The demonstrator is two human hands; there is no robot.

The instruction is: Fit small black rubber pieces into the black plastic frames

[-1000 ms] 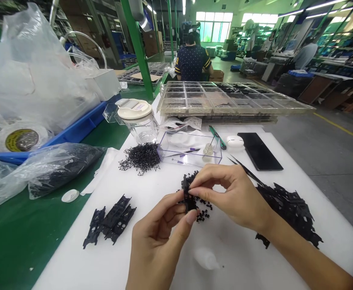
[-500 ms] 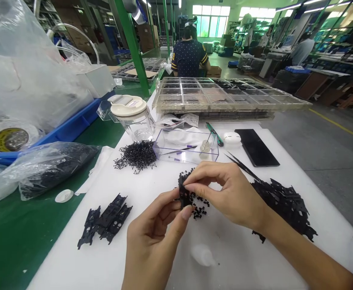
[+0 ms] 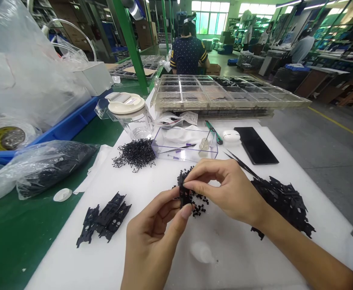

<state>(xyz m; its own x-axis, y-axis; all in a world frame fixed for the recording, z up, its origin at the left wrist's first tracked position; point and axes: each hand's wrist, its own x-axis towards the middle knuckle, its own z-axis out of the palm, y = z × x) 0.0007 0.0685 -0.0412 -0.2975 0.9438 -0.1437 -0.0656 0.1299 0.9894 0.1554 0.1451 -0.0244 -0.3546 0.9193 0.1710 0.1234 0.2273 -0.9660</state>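
Note:
Between thumb and fingers, my left hand (image 3: 155,233) holds a flat black plastic part (image 3: 184,195) upright. My right hand (image 3: 230,189) pinches at the upper end of that part; whether a smaller piece sits between its fingertips is hidden. Right behind the part lies a scatter of tiny black pieces (image 3: 199,209), partly covered by my hands. A few similar black parts (image 3: 104,219) lie in a small pile at the left, and a larger pile of black parts (image 3: 281,205) is beside my right forearm. A small white bottle (image 3: 203,253) lies on the white work surface (image 3: 224,262) below my hands.
Behind my hands are a heap of thin black wire-like pieces (image 3: 135,155), a clear plastic box (image 3: 185,147), tweezers (image 3: 241,163), a green cutter (image 3: 214,132) and a black phone (image 3: 256,146). A lidded jug (image 3: 132,117) and compartment trays (image 3: 224,105) stand farther back. Ahead, a person (image 3: 188,52) sits.
The view has shifted very slightly. Both hands keep almost the same hold on the black part.

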